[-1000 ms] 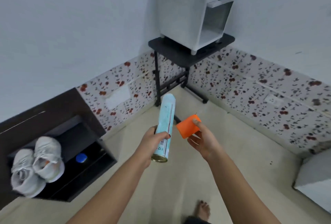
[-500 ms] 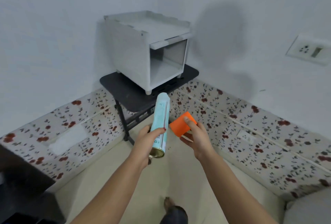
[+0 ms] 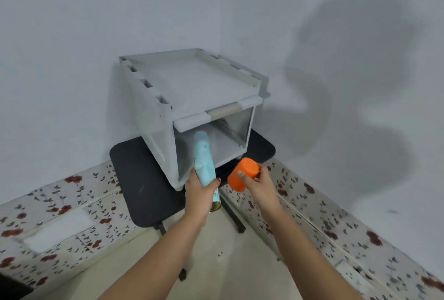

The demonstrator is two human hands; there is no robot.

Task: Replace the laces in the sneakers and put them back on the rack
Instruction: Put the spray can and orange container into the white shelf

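Note:
My left hand (image 3: 201, 193) grips a tall light-blue spray can (image 3: 203, 158), its top pointing into the open front of a white storage cabinet (image 3: 192, 93). My right hand (image 3: 258, 183) holds an orange cylindrical cap (image 3: 242, 174) just right of the can. The sneakers and the shoe rack are out of view.
The white cabinet stands on a small black table (image 3: 141, 179) in the room's corner. Flower-patterned tiles (image 3: 72, 213) line the base of both walls. Beige floor (image 3: 240, 271) lies below my arms.
The view swung right and closer to the corner; the rack with the sneakers left the frame. Both hands moved forward toward the cabinet, the can's top now at its opening.

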